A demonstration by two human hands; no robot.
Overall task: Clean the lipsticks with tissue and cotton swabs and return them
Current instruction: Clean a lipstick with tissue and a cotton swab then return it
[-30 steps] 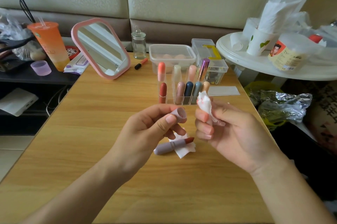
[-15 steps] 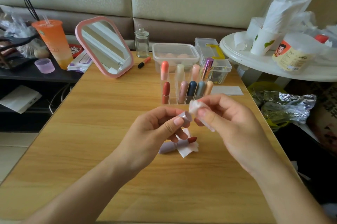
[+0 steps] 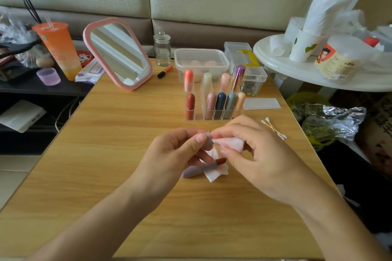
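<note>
My left hand [image 3: 176, 152] pinches a small lilac lipstick cap [image 3: 208, 139] above the table. My right hand [image 3: 254, 154] holds a folded white tissue [image 3: 231, 143] with its tip pushed against the cap's opening. Beneath the hands, an uncapped lilac lipstick [image 3: 201, 168] with a dark red tip lies on a second piece of tissue [image 3: 216, 173]. A clear acrylic organizer [image 3: 196, 115] behind holds several capped lipsticks upright. Two cotton swabs [image 3: 274, 129] lie on the table to the right.
A pink-framed mirror [image 3: 118, 55], glass jar [image 3: 162, 48], clear plastic boxes [image 3: 201, 59] and an orange pen [image 3: 165, 71] stand at the table's back. An orange drink cup [image 3: 58, 48] sits left. A white round table [image 3: 318, 74] with cups and tissues is at the right.
My right hand has brought the tissue from beside the cap into contact with its opening. The hands have come together; the lipstick on the table has not moved.
</note>
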